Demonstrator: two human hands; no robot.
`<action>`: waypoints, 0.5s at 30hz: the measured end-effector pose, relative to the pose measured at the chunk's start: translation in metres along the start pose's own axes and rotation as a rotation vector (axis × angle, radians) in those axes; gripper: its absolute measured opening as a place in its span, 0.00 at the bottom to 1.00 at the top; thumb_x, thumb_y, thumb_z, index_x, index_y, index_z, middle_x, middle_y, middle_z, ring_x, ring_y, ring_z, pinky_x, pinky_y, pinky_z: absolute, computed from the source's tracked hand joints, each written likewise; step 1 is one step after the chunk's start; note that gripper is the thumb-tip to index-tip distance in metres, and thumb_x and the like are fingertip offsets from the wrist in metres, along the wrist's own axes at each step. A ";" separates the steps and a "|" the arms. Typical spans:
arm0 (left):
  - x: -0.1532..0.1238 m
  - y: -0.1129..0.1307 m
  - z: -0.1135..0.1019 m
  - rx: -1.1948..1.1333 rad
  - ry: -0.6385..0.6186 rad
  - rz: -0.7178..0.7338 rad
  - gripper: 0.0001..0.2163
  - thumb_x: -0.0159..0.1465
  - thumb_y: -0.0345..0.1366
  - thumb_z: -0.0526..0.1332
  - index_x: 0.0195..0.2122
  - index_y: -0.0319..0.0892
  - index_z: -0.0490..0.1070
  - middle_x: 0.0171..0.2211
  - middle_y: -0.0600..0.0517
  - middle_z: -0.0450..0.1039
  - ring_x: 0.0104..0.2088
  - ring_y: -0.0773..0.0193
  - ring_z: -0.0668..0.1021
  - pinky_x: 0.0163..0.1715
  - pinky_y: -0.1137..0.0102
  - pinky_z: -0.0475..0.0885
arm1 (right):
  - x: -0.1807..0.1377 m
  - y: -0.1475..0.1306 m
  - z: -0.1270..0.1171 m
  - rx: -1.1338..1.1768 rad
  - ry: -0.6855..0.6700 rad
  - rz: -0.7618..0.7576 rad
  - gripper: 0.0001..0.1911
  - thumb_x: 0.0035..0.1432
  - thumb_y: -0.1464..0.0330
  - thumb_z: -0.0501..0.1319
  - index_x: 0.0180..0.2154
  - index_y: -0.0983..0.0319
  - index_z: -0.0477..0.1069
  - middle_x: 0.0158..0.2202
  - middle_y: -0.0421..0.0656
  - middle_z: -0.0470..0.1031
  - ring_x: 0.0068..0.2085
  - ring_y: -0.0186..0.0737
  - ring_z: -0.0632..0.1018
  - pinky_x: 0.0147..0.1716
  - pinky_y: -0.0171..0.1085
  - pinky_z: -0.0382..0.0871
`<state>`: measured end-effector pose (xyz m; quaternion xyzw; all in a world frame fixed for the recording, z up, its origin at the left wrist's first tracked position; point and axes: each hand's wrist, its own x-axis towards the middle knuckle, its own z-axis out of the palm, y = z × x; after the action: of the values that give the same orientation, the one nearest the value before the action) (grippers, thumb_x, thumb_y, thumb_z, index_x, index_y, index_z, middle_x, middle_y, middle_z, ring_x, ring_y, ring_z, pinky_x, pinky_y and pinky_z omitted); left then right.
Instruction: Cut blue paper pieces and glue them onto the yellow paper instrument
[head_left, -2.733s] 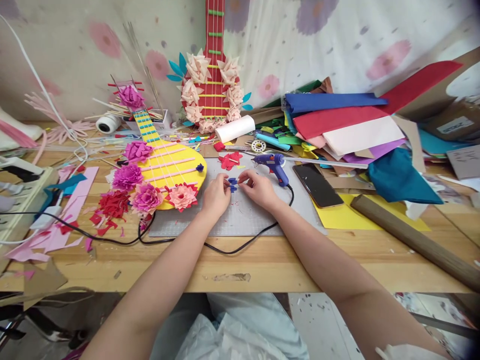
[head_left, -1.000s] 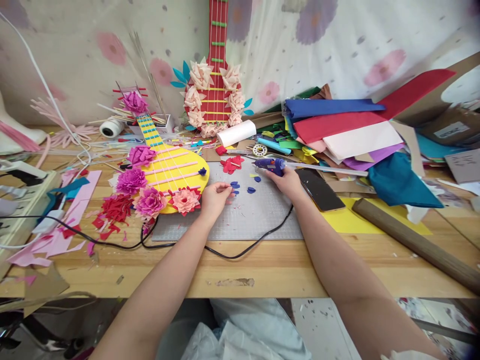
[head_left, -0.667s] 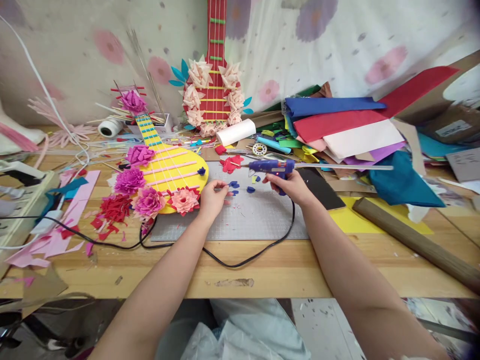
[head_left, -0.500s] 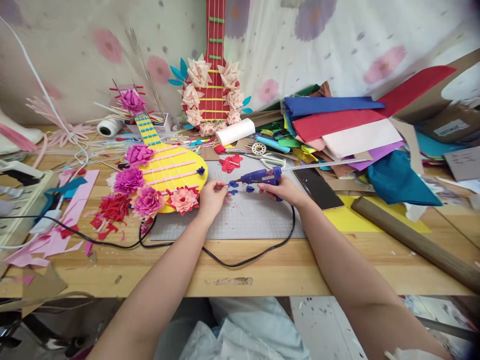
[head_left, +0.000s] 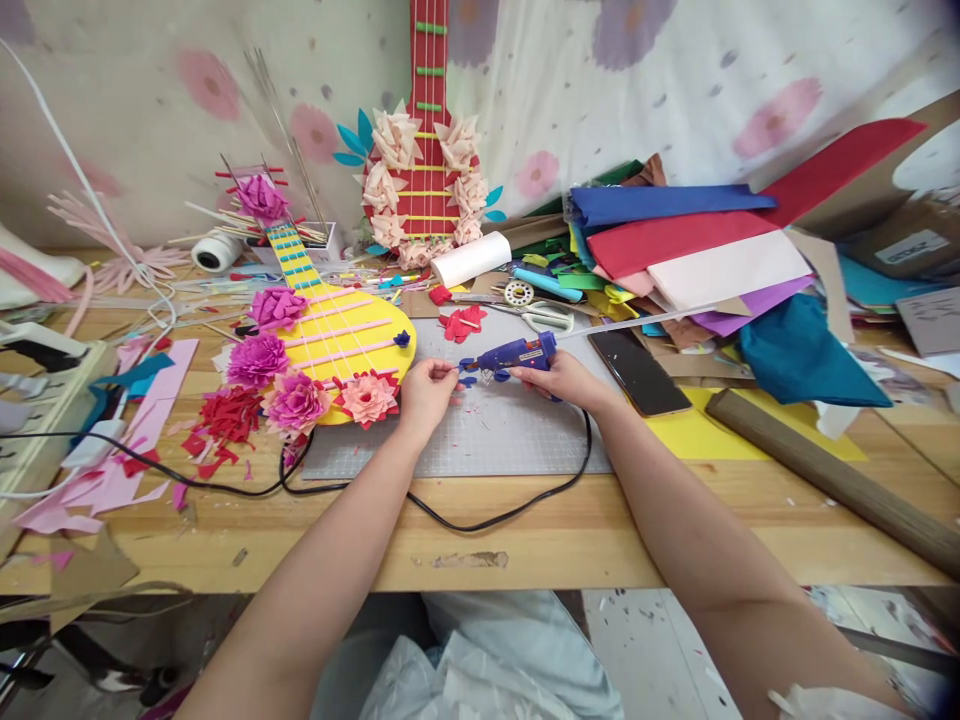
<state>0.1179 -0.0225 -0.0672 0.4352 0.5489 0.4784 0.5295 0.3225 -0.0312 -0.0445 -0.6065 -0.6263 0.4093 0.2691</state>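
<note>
My right hand is closed round a blue glue gun, a long clear glue stick jutting from its back. The gun's nozzle points left, toward the fingertips of my left hand. Those fingers are pinched together on something too small to make out. Small dark blue paper pieces lie under the nozzle on the grey cutting mat. Left of my left hand is a yellow paper guitar with pink and purple paper flowers and one small blue flower.
A red paper guitar stands against the backdrop. Scissors, a red paper flower and a phone lie beyond my hands. Folded coloured paper is piled at right. A black cord loops across the table front.
The glue gun has shifted slightly left, bringing its nozzle closer to my left fingertips. My left hand stays nearly in place, still pinching.
</note>
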 end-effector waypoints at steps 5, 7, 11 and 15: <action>0.001 -0.001 0.000 -0.006 -0.001 -0.001 0.03 0.53 0.29 0.62 0.27 0.37 0.67 0.20 0.55 0.68 0.21 0.70 0.76 0.16 0.79 0.69 | 0.001 0.001 0.001 -0.014 -0.014 -0.007 0.23 0.43 0.47 0.62 0.20 0.61 0.64 0.15 0.36 0.62 0.17 0.29 0.61 0.16 0.33 0.53; 0.000 -0.001 -0.001 0.002 -0.003 -0.004 0.03 0.53 0.28 0.61 0.27 0.37 0.67 0.20 0.55 0.68 0.21 0.70 0.76 0.16 0.79 0.70 | 0.001 0.001 0.001 -0.013 -0.012 -0.005 0.23 0.43 0.47 0.62 0.20 0.61 0.64 0.15 0.36 0.62 0.17 0.29 0.61 0.16 0.33 0.53; 0.000 0.001 -0.001 0.015 -0.008 -0.001 0.02 0.54 0.28 0.60 0.27 0.37 0.67 0.20 0.55 0.68 0.21 0.68 0.76 0.15 0.77 0.71 | 0.000 0.000 0.001 -0.018 -0.016 -0.001 0.24 0.44 0.47 0.61 0.20 0.61 0.63 0.16 0.36 0.62 0.18 0.29 0.61 0.17 0.33 0.53; -0.001 0.001 -0.001 0.018 -0.004 0.001 0.02 0.54 0.28 0.60 0.27 0.37 0.67 0.21 0.55 0.68 0.21 0.68 0.76 0.15 0.76 0.71 | 0.000 -0.001 0.001 -0.004 -0.029 0.003 0.24 0.45 0.47 0.61 0.21 0.61 0.63 0.17 0.36 0.62 0.18 0.28 0.61 0.17 0.32 0.54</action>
<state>0.1174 -0.0233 -0.0664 0.4413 0.5516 0.4730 0.5265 0.3215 -0.0312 -0.0441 -0.6019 -0.6300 0.4173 0.2581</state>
